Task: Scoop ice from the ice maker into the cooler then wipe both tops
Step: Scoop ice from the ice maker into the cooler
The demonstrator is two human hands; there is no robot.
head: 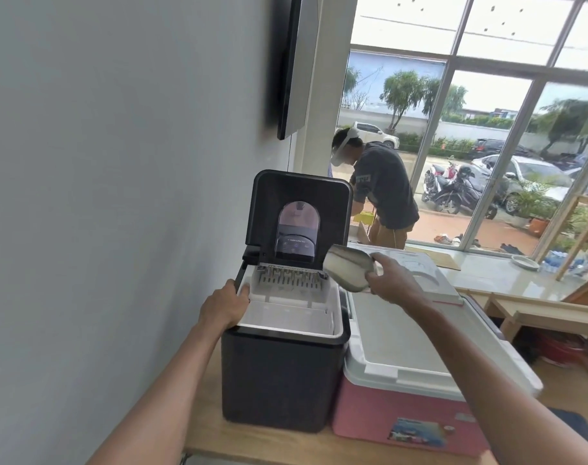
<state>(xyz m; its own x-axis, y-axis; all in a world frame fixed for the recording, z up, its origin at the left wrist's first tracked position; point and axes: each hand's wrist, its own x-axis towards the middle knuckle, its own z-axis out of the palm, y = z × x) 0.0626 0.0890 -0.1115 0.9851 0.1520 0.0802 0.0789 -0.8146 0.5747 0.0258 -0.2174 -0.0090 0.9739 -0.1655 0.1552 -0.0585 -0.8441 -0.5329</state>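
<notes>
Head view: black ice maker [282,370] on the wooden tabletop [252,446], lid [299,213] raised upright, white bin open; pink cooler [400,414] just beside it on the right, its white lid shut. Left hand [224,307] has its grip closed on the ice maker's left rim; right hand [391,280] holds a metal scoop [348,266] above the gap between the two, mouth toward the ice maker

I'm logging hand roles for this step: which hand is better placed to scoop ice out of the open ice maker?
Right hand: it holds the metal scoop just above the ice maker. The left hand grips the rim.
</notes>
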